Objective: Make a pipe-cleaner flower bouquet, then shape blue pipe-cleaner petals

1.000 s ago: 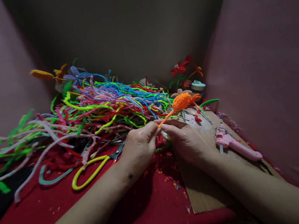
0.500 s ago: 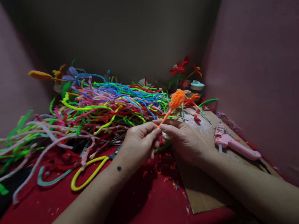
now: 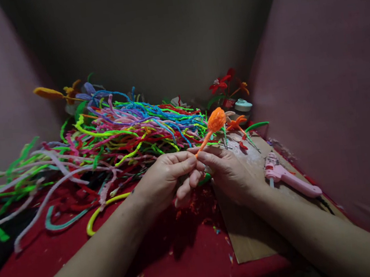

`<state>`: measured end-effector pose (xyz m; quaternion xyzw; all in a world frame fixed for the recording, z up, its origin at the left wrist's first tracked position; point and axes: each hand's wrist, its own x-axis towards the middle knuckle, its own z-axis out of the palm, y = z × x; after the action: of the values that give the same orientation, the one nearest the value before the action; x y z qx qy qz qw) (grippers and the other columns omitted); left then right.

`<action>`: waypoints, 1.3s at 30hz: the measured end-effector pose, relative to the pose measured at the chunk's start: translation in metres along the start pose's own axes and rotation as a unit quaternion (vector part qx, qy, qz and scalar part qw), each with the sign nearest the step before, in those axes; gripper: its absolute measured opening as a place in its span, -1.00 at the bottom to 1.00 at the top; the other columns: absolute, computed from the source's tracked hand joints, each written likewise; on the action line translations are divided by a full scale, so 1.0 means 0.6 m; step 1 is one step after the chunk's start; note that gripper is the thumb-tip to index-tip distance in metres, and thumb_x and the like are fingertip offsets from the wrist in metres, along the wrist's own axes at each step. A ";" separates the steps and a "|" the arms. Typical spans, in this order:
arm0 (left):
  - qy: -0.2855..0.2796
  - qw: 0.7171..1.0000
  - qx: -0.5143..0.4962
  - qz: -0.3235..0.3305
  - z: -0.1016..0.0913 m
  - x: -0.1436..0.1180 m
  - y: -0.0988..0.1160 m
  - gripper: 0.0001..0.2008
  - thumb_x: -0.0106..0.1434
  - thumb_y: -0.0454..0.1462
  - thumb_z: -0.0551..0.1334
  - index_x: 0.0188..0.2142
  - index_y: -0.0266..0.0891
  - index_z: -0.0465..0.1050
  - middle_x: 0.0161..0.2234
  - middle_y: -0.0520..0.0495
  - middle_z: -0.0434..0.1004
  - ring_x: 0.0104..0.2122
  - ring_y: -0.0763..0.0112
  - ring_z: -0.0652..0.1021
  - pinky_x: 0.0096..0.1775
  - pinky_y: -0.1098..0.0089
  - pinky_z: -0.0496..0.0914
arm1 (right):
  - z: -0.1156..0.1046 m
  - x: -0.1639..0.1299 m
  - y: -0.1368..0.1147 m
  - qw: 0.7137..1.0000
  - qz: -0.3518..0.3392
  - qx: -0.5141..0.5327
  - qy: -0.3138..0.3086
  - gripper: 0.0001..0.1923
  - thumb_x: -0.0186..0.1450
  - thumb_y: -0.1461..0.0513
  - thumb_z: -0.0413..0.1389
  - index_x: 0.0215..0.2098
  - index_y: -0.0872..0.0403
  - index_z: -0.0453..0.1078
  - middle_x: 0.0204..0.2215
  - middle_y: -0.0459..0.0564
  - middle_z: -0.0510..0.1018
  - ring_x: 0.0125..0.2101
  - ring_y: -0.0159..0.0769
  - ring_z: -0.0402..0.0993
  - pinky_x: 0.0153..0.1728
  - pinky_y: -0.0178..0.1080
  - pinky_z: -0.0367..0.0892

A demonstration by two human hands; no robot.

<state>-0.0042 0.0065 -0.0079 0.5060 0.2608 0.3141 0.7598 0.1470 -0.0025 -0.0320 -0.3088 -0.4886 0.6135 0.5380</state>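
Hands meet at the middle of the head view, above a counter [image 3: 67, 258] draped in red cloth. The left hand [image 3: 163, 182] and the right hand [image 3: 230, 171] touch at the fingertips, both pinched shut on the thin stem of an orange bud [image 3: 215, 120]. The stem slants up and to the right from the pinch, and the fuzzy oval bud stands in the air just above the far edge of the hands.

Behind and to the left, a pile [image 3: 129, 127] of many-coloured pipe cleaners fills most of the counter, its loose ends trailing to the left edge of the view. Yellow-handled scissors [image 3: 102, 208] lie just beside the left wrist, partly hidden under it. A cardboard sheet [image 3: 248, 234] lies under the right forearm, its near edge well short of the counter's front. On its right side, near the right wrist but apart from it, rests a pink glue gun [image 3: 288, 177]. Finished flowers [image 3: 225, 83] stand at the back right corner, close to the wall, and others [image 3: 70, 92] at the back left.

Bare red cloth lies between the two forearms and toward the viewer, dotted with small scraps. Plain walls close in on the left, back and right.
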 end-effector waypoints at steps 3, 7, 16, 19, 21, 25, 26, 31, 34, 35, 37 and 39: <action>-0.022 1.000 0.001 -0.017 -0.003 -0.001 0.002 -0.79 0.23 -0.22 0.11 -0.43 -0.31 0.38 -0.71 0.14 0.31 -0.87 0.71 0.12 -0.81 0.61 0.08 | 0.002 0.000 -0.001 1.000 -0.009 0.001 -0.010 -0.84 0.15 0.19 0.16 -0.29 0.01 0.49 -0.56 -0.14 0.45 -0.39 -0.34 0.38 -0.30 -0.26 0.24; 0.051 0.985 0.159 0.031 0.003 0.002 0.002 -0.74 0.23 -0.16 0.10 -0.45 -0.31 0.37 -0.64 0.09 0.36 -0.80 0.68 0.24 -0.73 0.58 0.12 | 0.001 0.003 0.004 0.999 -0.025 0.008 0.030 -0.90 0.12 0.19 0.18 -0.41 0.04 0.48 -0.55 -0.13 0.45 -0.51 -0.39 0.32 -0.40 -0.27 0.23; 0.208 0.687 0.655 0.234 -0.005 0.007 -0.043 -0.80 0.29 -0.24 0.02 -0.20 -0.26 0.35 -0.30 -0.13 0.52 -0.34 0.33 0.51 -0.30 0.39 0.31 | 0.001 0.006 0.008 0.996 -0.012 0.045 0.072 -0.92 0.08 0.21 0.21 -0.43 0.03 0.46 -0.48 -0.11 0.52 -0.48 -0.35 0.37 -0.37 -0.24 0.27; 0.193 0.645 0.701 0.235 -0.010 0.006 -0.049 -0.78 0.31 -0.26 -0.03 -0.20 -0.25 0.33 -0.32 -0.13 0.50 -0.36 0.34 0.51 -0.33 0.42 0.29 | 0.000 0.007 0.011 0.997 -0.013 0.031 0.076 -0.91 0.08 0.20 0.21 -0.43 0.04 0.47 -0.46 -0.10 0.54 -0.45 -0.33 0.40 -0.34 -0.23 0.28; 0.185 0.638 0.709 0.237 -0.011 0.005 -0.049 -0.80 0.30 -0.28 -0.03 -0.22 -0.23 0.34 -0.36 -0.09 0.49 -0.40 0.38 0.49 -0.37 0.44 0.27 | -0.001 0.007 0.013 0.997 -0.013 0.026 0.072 -0.90 0.09 0.19 0.21 -0.41 0.03 0.49 -0.43 -0.10 0.55 -0.41 -0.32 0.41 -0.31 -0.23 0.28; 0.207 0.691 0.643 0.259 -0.008 0.005 -0.042 -0.82 0.29 -0.30 0.00 -0.29 -0.21 0.36 -0.44 -0.01 0.46 -0.50 0.48 0.43 -0.41 0.49 0.23 | -0.003 0.006 0.015 0.998 -0.003 0.013 0.060 -0.84 0.12 0.13 0.20 -0.35 0.01 0.49 -0.42 -0.09 0.55 -0.43 -0.32 0.40 -0.37 -0.24 0.31; 0.215 0.712 0.617 0.259 -0.007 0.005 -0.039 -0.82 0.29 -0.29 0.01 -0.30 -0.21 0.38 -0.46 0.01 0.46 -0.51 0.50 0.41 -0.41 0.50 0.22 | -0.003 0.005 0.014 0.999 -0.001 0.009 0.053 -0.82 0.13 0.13 0.19 -0.32 0.01 0.49 -0.41 -0.09 0.55 -0.44 -0.32 0.40 -0.39 -0.24 0.31; 0.222 0.820 0.477 0.224 -0.001 0.007 -0.025 -0.80 0.25 -0.24 0.08 -0.33 -0.25 0.45 -0.53 0.07 0.39 -0.53 0.55 0.33 -0.44 0.53 0.22 | -0.001 0.002 0.003 1.000 -0.014 0.011 0.009 -0.84 0.15 0.21 0.15 -0.28 -0.04 0.51 -0.37 -0.10 0.56 -0.35 -0.31 0.42 -0.24 -0.20 0.30; 0.207 0.889 0.368 0.175 0.008 0.007 -0.016 -0.84 0.20 -0.23 0.13 -0.41 -0.25 0.42 -0.61 0.12 0.27 -0.63 0.61 0.24 -0.56 0.57 0.15 | -0.002 0.004 0.000 0.999 -0.032 0.003 0.009 -0.84 0.14 0.26 0.14 -0.32 -0.03 0.52 -0.38 -0.10 0.56 -0.31 -0.31 0.42 -0.17 -0.19 0.27; 0.199 0.912 0.325 0.152 0.012 0.007 -0.013 -0.84 0.19 -0.25 0.14 -0.45 -0.26 0.40 -0.64 0.14 0.23 -0.66 0.64 0.21 -0.60 0.58 0.12 | -0.003 0.004 0.000 0.999 -0.034 0.001 0.012 -0.84 0.13 0.27 0.13 -0.33 -0.02 0.52 -0.39 -0.10 0.56 -0.30 -0.31 0.42 -0.18 -0.19 0.27; 0.184 0.948 0.240 0.100 0.018 0.006 -0.007 -0.83 0.18 -0.26 0.15 -0.51 -0.27 0.34 -0.68 0.16 0.19 -0.73 0.68 0.17 -0.66 0.59 0.07 | -0.006 0.006 0.004 0.999 -0.030 0.001 0.021 -0.84 0.12 0.26 0.14 -0.32 -0.01 0.52 -0.39 -0.09 0.56 -0.32 -0.31 0.42 -0.22 -0.20 0.27; 0.162 0.972 0.161 0.055 0.019 0.005 -0.003 -0.81 0.16 -0.24 0.17 -0.53 -0.27 0.30 -0.70 0.16 0.20 -0.77 0.70 0.14 -0.71 0.60 0.03 | -0.007 0.007 0.007 0.999 -0.016 0.014 0.024 -0.84 0.11 0.25 0.16 -0.32 0.00 0.52 -0.41 -0.09 0.56 -0.38 -0.33 0.42 -0.29 -0.21 0.28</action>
<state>0.0061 0.0011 -0.0056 0.5776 0.3996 0.3868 0.5976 0.1485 0.0032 -0.0368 -0.3085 -0.4719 0.6036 0.5637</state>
